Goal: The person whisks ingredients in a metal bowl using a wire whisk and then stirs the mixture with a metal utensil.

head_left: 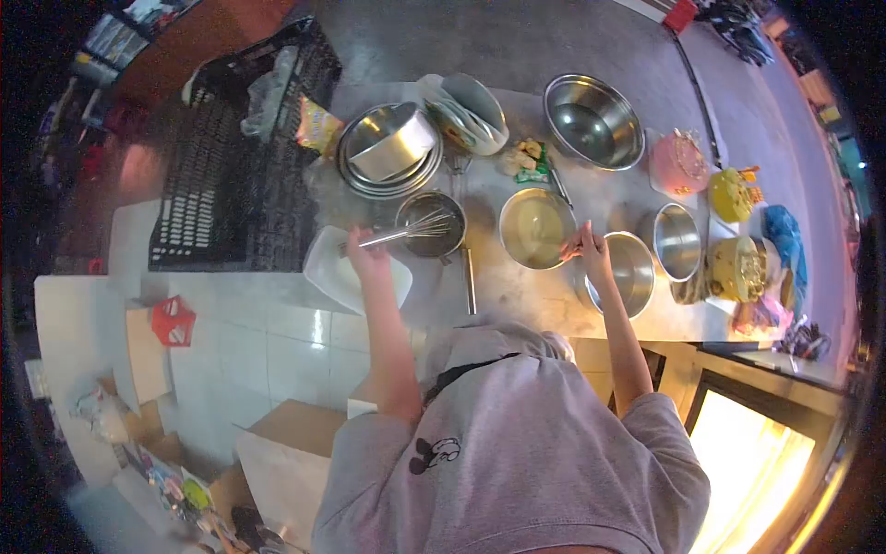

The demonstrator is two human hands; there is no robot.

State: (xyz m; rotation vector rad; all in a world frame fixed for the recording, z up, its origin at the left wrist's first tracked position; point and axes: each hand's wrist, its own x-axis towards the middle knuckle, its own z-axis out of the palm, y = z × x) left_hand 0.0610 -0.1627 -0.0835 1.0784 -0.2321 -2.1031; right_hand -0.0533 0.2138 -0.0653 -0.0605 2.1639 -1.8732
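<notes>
My left hand (369, 251) is closed round the handle of a metal whisk (425, 226). Its wires hang over a dark-bottomed saucepan (426, 245), whose handle points toward my body. Below that hand sits a white square bowl (395, 284) with something pale inside. A round metal bowl (531, 249) holds pale yellowish liquid. At its right rim is my right hand (588, 247), fingers pinched on the edge with one finger raised; the exact grip is small in view. Partly under my right forearm stands a deep metal pan (632, 268).
Nested metal pans (392, 189) and a stack of white dishes (471, 115) stand at the back, near a large steel bowl (593, 120). Decorated pink (678, 164) and yellow cakes (738, 268) line the right side. A black crate (245, 157) is left; a lit cabinet (752, 471) glows lower right.
</notes>
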